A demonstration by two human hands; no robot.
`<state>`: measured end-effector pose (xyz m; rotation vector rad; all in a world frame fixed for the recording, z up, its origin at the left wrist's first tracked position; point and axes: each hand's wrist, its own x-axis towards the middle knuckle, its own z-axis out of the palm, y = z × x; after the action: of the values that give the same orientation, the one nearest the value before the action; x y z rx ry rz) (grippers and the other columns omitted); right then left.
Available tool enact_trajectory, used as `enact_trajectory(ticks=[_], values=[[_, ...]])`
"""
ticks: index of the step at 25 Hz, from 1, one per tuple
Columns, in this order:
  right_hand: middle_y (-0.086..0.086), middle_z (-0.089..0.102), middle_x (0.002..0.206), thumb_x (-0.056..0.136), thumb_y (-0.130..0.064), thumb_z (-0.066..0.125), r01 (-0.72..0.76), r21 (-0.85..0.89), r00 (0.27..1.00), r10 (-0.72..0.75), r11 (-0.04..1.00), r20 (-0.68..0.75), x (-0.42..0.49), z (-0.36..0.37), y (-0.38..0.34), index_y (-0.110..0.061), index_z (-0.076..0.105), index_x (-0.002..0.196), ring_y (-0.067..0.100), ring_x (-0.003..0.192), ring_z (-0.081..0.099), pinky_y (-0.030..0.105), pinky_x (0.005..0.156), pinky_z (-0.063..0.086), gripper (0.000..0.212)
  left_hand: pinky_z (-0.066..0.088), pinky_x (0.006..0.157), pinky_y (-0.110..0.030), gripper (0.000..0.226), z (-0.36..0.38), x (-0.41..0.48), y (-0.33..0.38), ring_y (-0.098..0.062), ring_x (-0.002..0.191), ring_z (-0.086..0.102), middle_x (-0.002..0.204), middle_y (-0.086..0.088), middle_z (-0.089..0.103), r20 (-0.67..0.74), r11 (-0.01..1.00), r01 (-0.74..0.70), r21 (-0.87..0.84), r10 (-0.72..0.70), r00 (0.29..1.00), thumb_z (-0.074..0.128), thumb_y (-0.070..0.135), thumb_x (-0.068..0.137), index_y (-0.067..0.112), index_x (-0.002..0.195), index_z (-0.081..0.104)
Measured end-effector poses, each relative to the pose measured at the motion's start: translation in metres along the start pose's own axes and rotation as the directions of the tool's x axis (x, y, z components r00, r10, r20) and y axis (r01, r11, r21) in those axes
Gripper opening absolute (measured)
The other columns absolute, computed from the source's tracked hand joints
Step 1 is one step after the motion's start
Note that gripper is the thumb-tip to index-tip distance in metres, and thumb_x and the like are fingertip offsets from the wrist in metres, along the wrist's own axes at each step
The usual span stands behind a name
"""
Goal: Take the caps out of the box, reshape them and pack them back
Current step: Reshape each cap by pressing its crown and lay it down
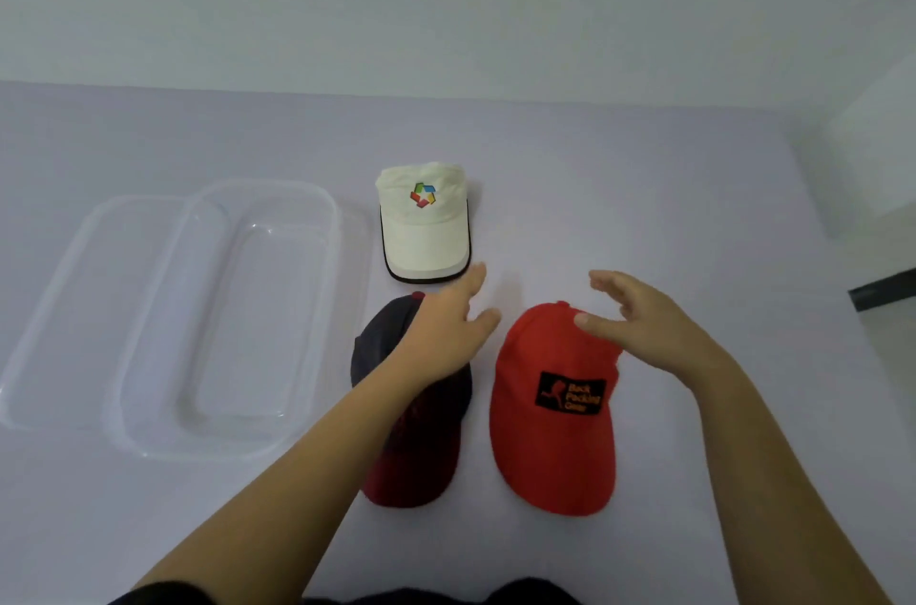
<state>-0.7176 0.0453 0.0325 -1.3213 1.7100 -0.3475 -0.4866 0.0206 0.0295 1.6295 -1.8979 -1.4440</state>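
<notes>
Three caps lie on the pale table. A cream cap (pixel 422 222) with a multicoloured logo sits furthest from me, brim toward me. A dark navy cap with a maroon brim (pixel 411 451) lies near me, partly hidden under my left forearm. A red cap (pixel 552 411) with a black patch lies to its right. My left hand (pixel 453 319) hovers with fingers straight above the navy cap's crown, fingertips close to the cream brim. My right hand (pixel 639 312) hangs over the red cap's crown, fingers loosely bent, holding nothing. The clear plastic box (pixel 148 356) stands empty at the left.
The box's clear lid (pixel 64 287) lies under or beside the box at the far left. A white wall rises behind the table. The table's right edge (pixel 842 287) runs diagonally, with a dark object beyond it.
</notes>
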Motion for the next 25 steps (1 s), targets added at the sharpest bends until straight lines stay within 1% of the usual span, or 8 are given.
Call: enact_trajectory(ticks=[2,4,7,10,14,18,22,25], values=[[-0.002,0.038,0.148,0.075,-0.037,0.075,-0.068,-0.036,0.993,0.071,0.997,0.092,-0.006,0.008,0.021,-0.021,0.031,0.144,0.016,0.135,0.037,0.032,0.108,0.034,0.084,0.031,0.110,-0.030,0.067,0.025,-0.001,-0.004,-0.020,0.135,0.040,0.154,-0.004,0.030,0.079,0.995,0.043,0.091,-0.051,0.996,0.053,0.030,0.094,0.014,0.150,0.019],[0.001,0.039,0.147,0.071,-0.035,0.079,-0.073,-0.021,0.991,0.075,0.997,0.115,-0.006,0.016,0.032,-0.020,0.029,0.144,0.018,0.130,0.042,0.030,0.102,0.038,0.090,0.030,0.113,-0.035,0.072,0.040,0.005,-0.004,-0.023,0.140,0.033,0.156,-0.006,0.027,0.147,0.996,0.070,0.060,-0.079,0.986,0.057,0.032,0.092,0.017,0.150,0.017],[0.001,0.050,0.135,0.067,-0.033,0.082,-0.048,0.075,0.995,0.041,0.996,0.086,-0.002,0.022,0.039,-0.022,0.038,0.138,0.016,0.115,0.053,0.031,0.094,0.047,0.084,0.045,0.096,-0.037,0.067,0.048,0.016,0.001,-0.026,0.130,0.043,0.148,-0.008,0.037,0.198,0.986,0.151,-0.072,-0.134,0.971,0.058,0.023,0.092,0.019,0.148,0.022],[0.000,0.058,0.121,0.066,-0.024,0.084,-0.008,0.130,1.000,0.005,0.991,0.023,-0.005,0.027,0.042,-0.019,0.047,0.128,0.014,0.104,0.059,0.024,0.081,0.049,0.072,0.054,0.068,-0.042,0.039,0.051,0.019,0.012,-0.024,0.101,0.057,0.121,-0.008,0.055,0.222,0.921,0.304,-0.244,-0.252,0.942,0.051,0.010,0.095,0.012,0.134,0.046],[-0.006,0.057,0.116,0.072,-0.028,0.080,0.011,0.230,1.000,-0.007,0.973,-0.017,-0.009,0.030,0.048,-0.020,0.048,0.124,0.010,0.101,0.058,0.020,0.078,0.048,0.062,0.053,0.076,-0.062,0.026,0.059,0.020,0.015,-0.031,0.103,0.060,0.119,-0.010,0.058,0.155,0.917,0.305,-0.256,-0.273,0.950,0.049,0.012,0.094,0.015,0.120,0.052],[-0.012,0.051,0.120,0.093,-0.042,0.051,-0.056,0.307,0.996,0.077,0.950,-0.055,-0.017,0.023,0.086,-0.024,0.047,0.131,0.011,0.111,0.051,0.027,0.092,0.038,0.042,0.053,0.079,-0.060,0.027,0.058,0.019,0.011,-0.026,0.102,0.053,0.112,-0.004,0.052,0.188,0.899,0.334,-0.284,-0.290,0.938,0.045,0.019,0.098,0.013,0.124,0.050],[-0.008,0.049,0.073,0.100,-0.039,0.033,-0.144,0.497,0.989,0.139,0.856,0.047,-0.017,0.032,0.097,-0.020,0.057,0.087,0.007,0.066,0.044,0.019,0.064,0.040,0.033,0.054,0.064,-0.049,0.014,0.070,0.020,0.011,-0.022,0.085,0.053,0.101,-0.006,0.054,0.175,0.875,0.320,-0.364,-0.273,0.946,0.036,0.019,0.100,0.019,0.099,0.050],[-0.002,0.066,0.095,0.102,-0.034,0.026,-0.134,0.686,0.991,0.091,0.715,0.099,-0.011,0.037,0.092,-0.021,0.060,0.101,0.009,0.087,0.062,0.020,0.079,0.052,0.036,0.054,0.061,-0.045,0.018,0.074,0.022,0.006,-0.023,0.082,0.054,0.099,-0.008,0.056,0.115,0.882,0.285,-0.375,-0.260,0.959,0.036,0.019,0.099,0.024,0.089,0.050]])
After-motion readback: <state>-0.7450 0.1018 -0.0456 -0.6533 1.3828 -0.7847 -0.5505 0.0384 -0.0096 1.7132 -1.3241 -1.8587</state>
